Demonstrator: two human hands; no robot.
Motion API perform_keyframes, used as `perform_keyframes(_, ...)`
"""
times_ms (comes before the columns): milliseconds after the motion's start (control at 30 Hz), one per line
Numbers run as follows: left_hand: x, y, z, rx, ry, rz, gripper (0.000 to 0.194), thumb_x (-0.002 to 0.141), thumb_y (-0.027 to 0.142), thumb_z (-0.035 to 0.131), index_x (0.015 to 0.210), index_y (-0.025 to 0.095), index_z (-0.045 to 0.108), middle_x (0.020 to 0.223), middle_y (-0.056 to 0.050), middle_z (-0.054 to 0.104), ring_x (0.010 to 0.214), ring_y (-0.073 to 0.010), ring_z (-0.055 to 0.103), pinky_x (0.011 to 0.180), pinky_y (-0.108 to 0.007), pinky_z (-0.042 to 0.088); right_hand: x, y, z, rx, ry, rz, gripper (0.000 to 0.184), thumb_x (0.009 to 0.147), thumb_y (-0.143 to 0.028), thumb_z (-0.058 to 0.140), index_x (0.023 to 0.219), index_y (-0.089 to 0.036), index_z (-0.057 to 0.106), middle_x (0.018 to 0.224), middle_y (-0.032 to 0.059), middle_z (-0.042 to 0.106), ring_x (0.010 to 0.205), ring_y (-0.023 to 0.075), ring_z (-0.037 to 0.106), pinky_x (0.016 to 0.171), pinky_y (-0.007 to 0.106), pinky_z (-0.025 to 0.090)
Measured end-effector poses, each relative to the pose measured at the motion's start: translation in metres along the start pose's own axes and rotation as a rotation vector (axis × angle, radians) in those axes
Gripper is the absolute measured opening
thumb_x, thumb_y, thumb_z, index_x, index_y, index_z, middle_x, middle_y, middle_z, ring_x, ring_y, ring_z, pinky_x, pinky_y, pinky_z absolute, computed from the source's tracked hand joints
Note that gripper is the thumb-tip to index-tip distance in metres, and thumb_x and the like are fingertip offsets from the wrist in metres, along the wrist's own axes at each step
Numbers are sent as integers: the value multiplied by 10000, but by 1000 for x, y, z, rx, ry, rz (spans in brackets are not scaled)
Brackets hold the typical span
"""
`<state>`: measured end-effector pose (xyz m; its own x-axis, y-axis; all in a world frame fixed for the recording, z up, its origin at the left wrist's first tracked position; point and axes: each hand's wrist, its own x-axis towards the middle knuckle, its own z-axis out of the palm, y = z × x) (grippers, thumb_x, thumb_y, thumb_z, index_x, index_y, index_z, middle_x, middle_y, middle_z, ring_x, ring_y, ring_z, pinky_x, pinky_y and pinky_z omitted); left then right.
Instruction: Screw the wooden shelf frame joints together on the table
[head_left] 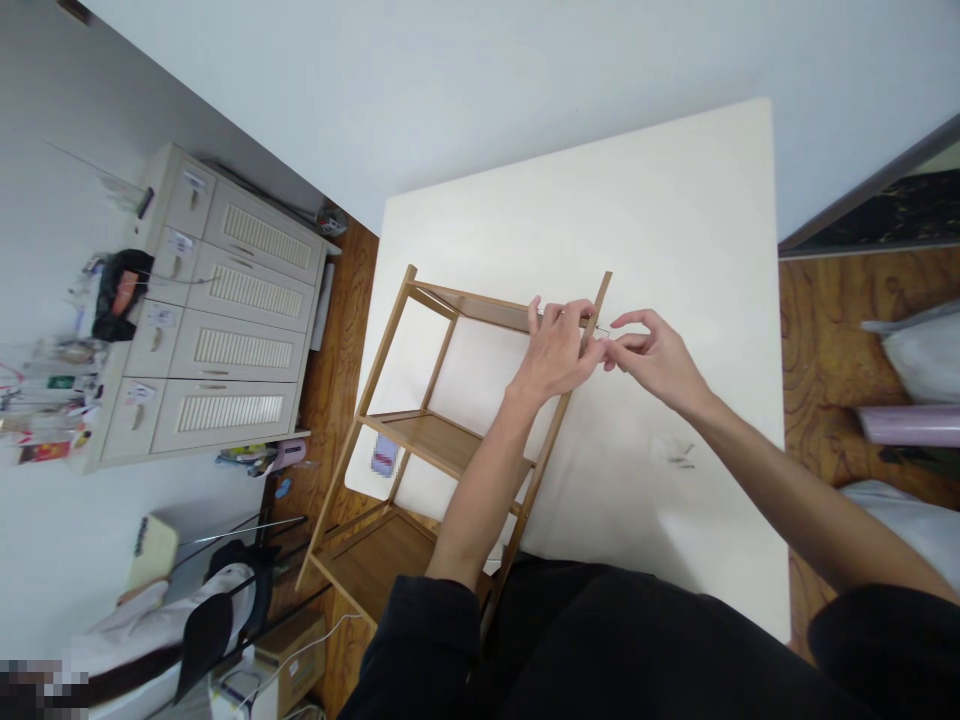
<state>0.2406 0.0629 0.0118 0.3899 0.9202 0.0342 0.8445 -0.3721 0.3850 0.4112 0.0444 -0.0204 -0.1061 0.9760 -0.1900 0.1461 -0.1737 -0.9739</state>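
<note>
A wooden shelf rack [442,440] with several tiers lies tilted across the white table [675,230]. My left hand [559,350] is closed around its upper right corner, fingers curled over the top shelf's edge and the upright post. Just right of that post, my right hand [652,360] is pinched, thumb and fingertips meeting near my left thumb. A thin, bent metal hex key [604,331] shows between the post and my right fingers; its far end is hidden. Beside my right forearm lies a small clear bag with a few metal screws [681,461].
A phone-like item [385,455] lies on the table behind the rack. White cabinets [225,310] stand on the left, with clutter on top. A person in white [150,630] and a cardboard box [296,660] are at lower left. Wrapped rolls [911,430] lie on the floor at right.
</note>
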Motion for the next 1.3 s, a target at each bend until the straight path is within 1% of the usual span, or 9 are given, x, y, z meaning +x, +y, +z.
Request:
perform_keyframes(100, 0, -1, 0, 2, -9, -4, 295, 955, 197, 411, 1249, 212, 432, 1307, -74, 626, 1268, -187, 519, 1276, -459, 91, -3, -15, 7, 201, 57, 96, 531, 738, -621, 793, 1033, -256, 544, 686, 1, 709, 574, 160, 633, 544, 276, 478)
perform_keyframes(267, 0, -2, 2, -6, -7, -29, 315, 939, 167, 380, 1244, 209, 447, 1294, -75, 636, 1261, -181, 527, 1276, -452, 86, -4, -26, 8, 262, 28, 110, 346, 806, -534, 735, 881, -208, 645, 750, 57, 721, 653, 180, 683, 576, 297, 517)
perform_keyframes(367, 1, -3, 5, -15, 5, -27, 309, 937, 173, 388, 1240, 202, 444, 1294, -75, 636, 1255, -178, 530, 1276, -445, 90, -8, -25, 5, 159, 39, 46, 298, 837, -477, 713, 945, -201, 683, 789, 66, 743, 715, 201, 711, 612, 310, 538)
perform_keyframes(600, 1, -5, 7, -30, 34, -15, 286, 943, 170, 391, 1223, 195, 443, 1274, -74, 639, 1237, -182, 538, 1272, -441, 94, -22, -24, -4, -349, 79, -233, 279, 920, -470, 627, 1061, -248, 720, 964, 68, 782, 842, 242, 737, 620, 328, 543)
perform_keyframes(700, 1, -3, 6, -17, 26, -15, 281, 950, 169, 387, 1222, 200, 449, 1273, -76, 641, 1236, -183, 541, 1269, -433, 105, -16, -22, -6, -478, 136, -289, 276, 931, -496, 609, 1008, -263, 738, 923, 64, 777, 806, 250, 724, 672, 365, 546)
perform_keyframes(867, 1, -1, 5, 3, 12, -26, 296, 946, 156, 411, 1236, 204, 448, 1275, -67, 643, 1247, -177, 536, 1272, -427, 113, 8, -20, -7, -367, 263, -259, 334, 954, -535, 566, 995, -244, 725, 785, 66, 732, 751, 249, 704, 718, 382, 540)
perform_keyframes(1000, 1, 0, 4, -6, 10, -35, 301, 943, 149, 410, 1236, 204, 445, 1268, -67, 648, 1249, -179, 538, 1273, -431, 113, 19, -15, -5, -248, 279, -288, 387, 940, -514, 592, 1226, -261, 654, 905, 64, 737, 771, 223, 705, 718, 366, 562)
perform_keyframes(1100, 1, 0, 4, -13, 4, -39, 296, 943, 149, 397, 1229, 209, 447, 1271, -69, 649, 1249, -179, 541, 1275, -434, 105, 21, -9, -7, -329, 290, -366, 293, 954, -458, 567, 1113, -258, 711, 986, 93, 744, 840, 242, 703, 784, 401, 573)
perform_keyframes(1300, 1, 0, 5, -10, 13, -47, 286, 950, 156, 390, 1225, 217, 441, 1276, -65, 650, 1240, -177, 549, 1275, -429, 112, 26, 14, -20, -524, 140, -420, 302, 947, -285, 478, 1075, -238, 747, 1042, 103, 749, 895, 246, 687, 747, 386, 567)
